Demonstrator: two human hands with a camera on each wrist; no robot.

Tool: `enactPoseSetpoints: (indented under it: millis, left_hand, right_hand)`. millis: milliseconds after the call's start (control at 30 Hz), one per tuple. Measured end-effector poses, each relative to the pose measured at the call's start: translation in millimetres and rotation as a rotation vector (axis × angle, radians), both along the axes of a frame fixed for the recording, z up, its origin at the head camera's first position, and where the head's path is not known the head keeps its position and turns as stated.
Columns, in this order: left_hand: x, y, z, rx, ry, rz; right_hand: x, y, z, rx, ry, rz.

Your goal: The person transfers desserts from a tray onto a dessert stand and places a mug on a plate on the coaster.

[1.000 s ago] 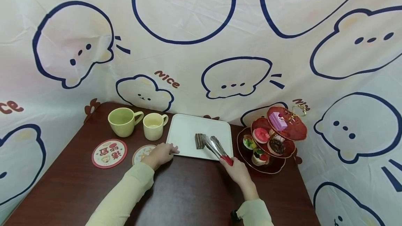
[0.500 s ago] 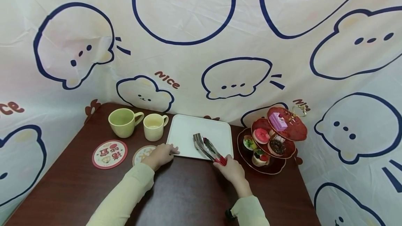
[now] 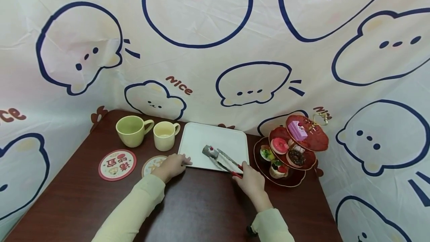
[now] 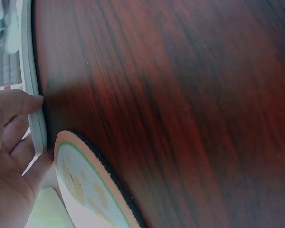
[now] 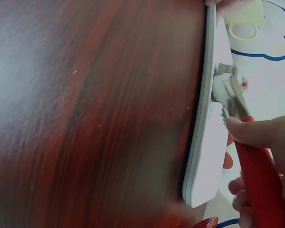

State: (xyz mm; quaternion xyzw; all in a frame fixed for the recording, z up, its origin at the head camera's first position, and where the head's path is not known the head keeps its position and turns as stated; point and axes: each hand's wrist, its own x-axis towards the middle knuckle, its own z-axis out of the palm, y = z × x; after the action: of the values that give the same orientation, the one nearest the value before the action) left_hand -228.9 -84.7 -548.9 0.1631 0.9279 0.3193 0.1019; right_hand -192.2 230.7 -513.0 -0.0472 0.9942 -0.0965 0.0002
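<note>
In the head view my right hand point(image 3: 252, 182) holds metal tongs point(image 3: 228, 163) by their red handles, the arms spread apart. The tong tips are right at a small grey-and-white cake slice point(image 3: 207, 149) with a red dot on top, over the white tray point(image 3: 231, 133). In the right wrist view the tong tips overlap the slice point(image 5: 223, 90) near the tray's front edge. My left hand point(image 3: 174, 166) grips the tray's front left corner. The left wrist view has the thumb on the tray's rim point(image 4: 28, 57) and the fingers around the corner.
A large green mug point(image 3: 131, 132) and a smaller cream mug point(image 3: 163, 136) stand left of the tray. A red-rimmed coaster point(image 3: 117, 164) and a second coaster point(image 3: 149, 165) lie before them. At right stands a three-tier stand point(image 3: 299, 178) with toy cakes and a donut point(image 3: 296, 157).
The tongs and cake slice have shifted slightly left, and the slice has turned so its red dot shows. The tong arms have spread wider. My left hand has stayed on the corner.
</note>
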Motion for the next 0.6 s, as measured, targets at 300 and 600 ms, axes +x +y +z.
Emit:
enactPoseSetpoints:
  millis: [300, 600]
  left_hand:
    - [-2.2, 0.7, 0.5, -0.017, -0.003, -0.004]
    - [-1.6, 1.7, -1.4, -0.028, 0.005, -0.004]
  right_hand:
    - [-1.1, 12.0, -6.9, -0.077, -0.047, -0.001]
    - [-15.3, 15.0, -15.7, -0.153, -0.053, 0.040]
